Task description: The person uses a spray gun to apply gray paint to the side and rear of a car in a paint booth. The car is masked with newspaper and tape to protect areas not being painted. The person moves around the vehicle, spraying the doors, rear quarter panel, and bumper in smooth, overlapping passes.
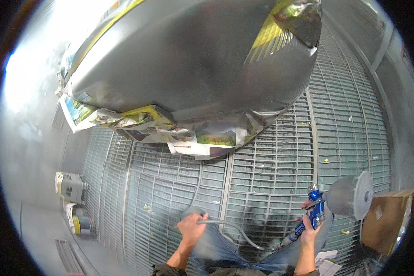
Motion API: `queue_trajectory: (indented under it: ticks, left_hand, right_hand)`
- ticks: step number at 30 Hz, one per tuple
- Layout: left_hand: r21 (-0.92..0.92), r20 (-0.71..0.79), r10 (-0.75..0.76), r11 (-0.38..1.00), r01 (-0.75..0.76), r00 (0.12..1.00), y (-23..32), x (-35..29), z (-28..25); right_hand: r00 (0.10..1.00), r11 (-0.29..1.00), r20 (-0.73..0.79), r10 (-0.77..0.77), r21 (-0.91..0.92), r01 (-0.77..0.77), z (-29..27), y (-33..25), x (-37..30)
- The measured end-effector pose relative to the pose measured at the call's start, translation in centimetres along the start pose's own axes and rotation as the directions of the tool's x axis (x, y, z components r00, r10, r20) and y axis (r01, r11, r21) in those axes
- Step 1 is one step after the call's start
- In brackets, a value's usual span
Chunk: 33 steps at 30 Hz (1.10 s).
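In my right hand (310, 232) is a blue spray gun (316, 211), its fingers wrapped round the grip and near the trigger. A cloudy grey paint cup (347, 195) sticks out from the gun to the right. From the fitting below the grip a grey air hose (238, 230) curves left to my left hand (191, 228), which is closed round it. Ahead of me stands a large, glossy dark grey car body panel (170, 64). Printed masking paper (214, 137) and yellow strips cover its edges. The gun is apart from the panel.
Metal grating (271, 177) forms the floor, with small yellow scraps on it. At the right stands a cardboard box (384, 223), with loose papers (327, 264) near my leg. Along the left wall are a grey crate-like holder (71, 187) and a can (84, 225).
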<state>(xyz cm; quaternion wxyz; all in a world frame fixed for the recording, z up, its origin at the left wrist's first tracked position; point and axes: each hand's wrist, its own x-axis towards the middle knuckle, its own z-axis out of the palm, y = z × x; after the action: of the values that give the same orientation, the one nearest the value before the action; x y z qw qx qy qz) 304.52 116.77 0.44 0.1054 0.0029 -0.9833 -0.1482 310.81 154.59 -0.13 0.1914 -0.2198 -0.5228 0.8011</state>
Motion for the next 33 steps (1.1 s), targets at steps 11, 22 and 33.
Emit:
queue_trajectory:
  ticks: [11,22,33]
  left_hand:
    - [-0.081,0.383,-0.028,0.995,0.064,0.923,6.8,-4.7,-14.7]
    - [0.073,0.296,-0.226,0.974,0.214,0.928,-1.8,-0.7,-31.5]
    - [0.021,0.355,-0.319,0.943,0.333,0.879,-15.4,-3.1,-43.5]
  right_hand:
    - [0.976,0.96,-0.165,0.139,-0.221,-0.174,-2.9,-8.6,-0.8]
    - [0.946,0.977,-0.3,0.124,-0.128,-0.169,8.4,-21.5,-10.4]
    - [0.985,0.97,0.167,-0.03,-0.234,0.069,31.6,-37.5,-20.3]
